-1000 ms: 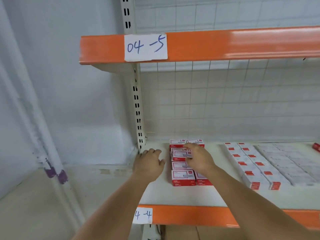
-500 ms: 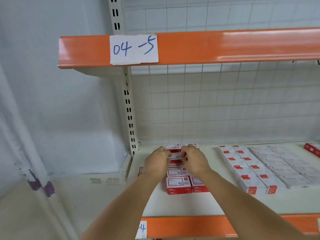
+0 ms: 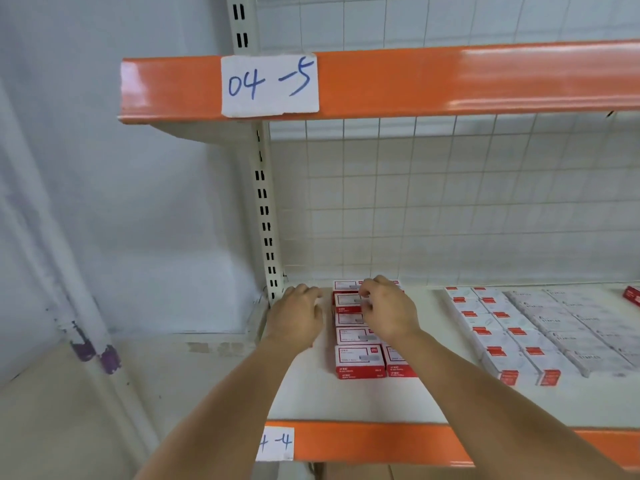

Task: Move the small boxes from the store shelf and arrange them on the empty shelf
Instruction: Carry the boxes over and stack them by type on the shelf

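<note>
Two columns of small red-and-white boxes (image 3: 359,361) lie flat at the left end of the white shelf (image 3: 346,403) labelled 4-4. My right hand (image 3: 389,310) hovers over the rear rows, its curled fingertips pinching the right edge of a raised box (image 3: 347,302) in the second row from the back. My left hand (image 3: 298,315) sits knuckles up on the shelf just left of the columns, with its fingers bent downward. Whatever lies under its palm is hidden.
Flat rows of white boxes with red corners (image 3: 498,337) and paler packets (image 3: 571,327) fill the shelf to the right. An orange-fronted upper shelf (image 3: 450,81) labelled 04-5 hangs overhead. A slotted upright (image 3: 265,216) and wire grid back (image 3: 450,202) bound the bay.
Half a second ago both hands met at the raised box. My left hand has since moved left onto the shelf, while my right hand stays at the box.
</note>
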Tool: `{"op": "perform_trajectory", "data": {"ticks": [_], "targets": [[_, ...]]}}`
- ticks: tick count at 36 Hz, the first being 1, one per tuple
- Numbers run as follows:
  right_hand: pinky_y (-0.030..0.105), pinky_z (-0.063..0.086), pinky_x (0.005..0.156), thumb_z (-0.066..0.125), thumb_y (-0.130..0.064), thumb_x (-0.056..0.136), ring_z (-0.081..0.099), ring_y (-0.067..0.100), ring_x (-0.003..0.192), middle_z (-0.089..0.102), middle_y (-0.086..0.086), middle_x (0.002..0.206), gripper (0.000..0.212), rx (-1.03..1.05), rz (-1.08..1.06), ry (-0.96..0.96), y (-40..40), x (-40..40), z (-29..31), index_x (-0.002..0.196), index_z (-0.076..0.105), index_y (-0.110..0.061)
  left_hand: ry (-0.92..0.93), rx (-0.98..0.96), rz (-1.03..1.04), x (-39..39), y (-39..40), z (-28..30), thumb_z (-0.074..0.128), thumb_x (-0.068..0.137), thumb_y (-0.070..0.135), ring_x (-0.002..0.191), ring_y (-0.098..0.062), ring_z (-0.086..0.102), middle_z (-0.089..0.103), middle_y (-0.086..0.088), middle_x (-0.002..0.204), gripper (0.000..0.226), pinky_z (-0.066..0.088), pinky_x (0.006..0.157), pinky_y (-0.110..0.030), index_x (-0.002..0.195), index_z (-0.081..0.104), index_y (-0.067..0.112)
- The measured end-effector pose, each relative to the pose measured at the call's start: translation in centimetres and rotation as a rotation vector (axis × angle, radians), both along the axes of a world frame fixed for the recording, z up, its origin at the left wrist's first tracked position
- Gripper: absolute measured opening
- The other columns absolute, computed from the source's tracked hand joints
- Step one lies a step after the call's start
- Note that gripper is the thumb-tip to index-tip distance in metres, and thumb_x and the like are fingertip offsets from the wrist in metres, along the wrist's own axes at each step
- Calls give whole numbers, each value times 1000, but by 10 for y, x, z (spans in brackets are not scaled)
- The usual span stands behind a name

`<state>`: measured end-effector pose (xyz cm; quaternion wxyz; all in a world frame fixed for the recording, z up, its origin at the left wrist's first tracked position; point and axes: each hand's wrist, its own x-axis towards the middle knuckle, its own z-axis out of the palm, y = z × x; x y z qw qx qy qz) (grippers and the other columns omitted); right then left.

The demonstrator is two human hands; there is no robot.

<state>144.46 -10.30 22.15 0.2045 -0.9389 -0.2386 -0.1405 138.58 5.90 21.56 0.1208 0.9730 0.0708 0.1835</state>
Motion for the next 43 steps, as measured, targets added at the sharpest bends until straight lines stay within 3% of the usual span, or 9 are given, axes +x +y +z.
{"op": "perform_trajectory", "data": {"ticks": [6,9,15,19,23,29,35,39,43], "targets": [[26,45,74,52,-15,93,58,20,101,60,1,112,25,-7,43,-35,1,-19,2,115,62,-15,256,19,4,-37,23,-8,54,91,47,139,-19,26,36,2,148,67,28,112,-34,148,28,24],[31,48,81,50,-16,93,57,20,102,61,1,112,24,9,72,-44,1,-29,1,114,62,-15,354,-3,47,-46,22,-16,56,93,38,138,-22,29,34,-1,149,67,29,113,-35,149,25,20],[30,45,83,48,-13,93,56,21,105,60,0,114,26,13,142,-63,-5,-47,1,115,62,-16,167,-121,165,-60,14,-21,50,95,15,121,-22,46,48,-5,130,38,44,93,-35,133,48,18],[31,45,86,48,-10,93,52,21,111,59,1,118,30,19,173,-60,-10,-59,1,120,60,-16,16,-180,174,-71,4,-11,54,94,16,123,-22,46,47,-4,131,43,42,96,-34,137,46,17],[33,45,92,48,-13,94,47,20,123,53,-2,134,43,3,188,-52,-14,-74,8,136,48,-22,-48,-187,103,-74,-13,2,55,94,15,124,-21,45,47,-1,132,47,42,98,-35,139,42,18],[37,46,95,53,-21,94,43,21,131,37,-6,151,63,-39,180,51,-33,-94,14,150,24,-26,-76,-224,-80,-74,-53,6,58,89,6,112,-26,54,55,-7,125,54,45,84,-35,136,32,15],[34,48,88,50,-9,91,48,19,124,48,-2,137,49,-11,63,47,-79,-104,7,139,43,-19,-28,-206,-239,-71,-107,0,53,86,1,106,-32,55,56,-11,123,56,41,71,-34,136,33,15],[31,45,86,53,-12,93,52,21,117,51,1,131,42,-24,-30,62,-127,-110,2,135,49,-16,0,-174,-334,-67,-152,-3,57,90,14,112,-26,54,53,-4,131,50,45,77,-37,136,37,17],[33,46,85,57,-15,92,53,22,115,53,2,129,41,13,-121,88,-181,-116,-2,133,52,-18,-1,-176,-443,-60,-204,-5,59,91,21,115,-22,52,54,-1,124,43,44,81,-35,131,45,19]]}}
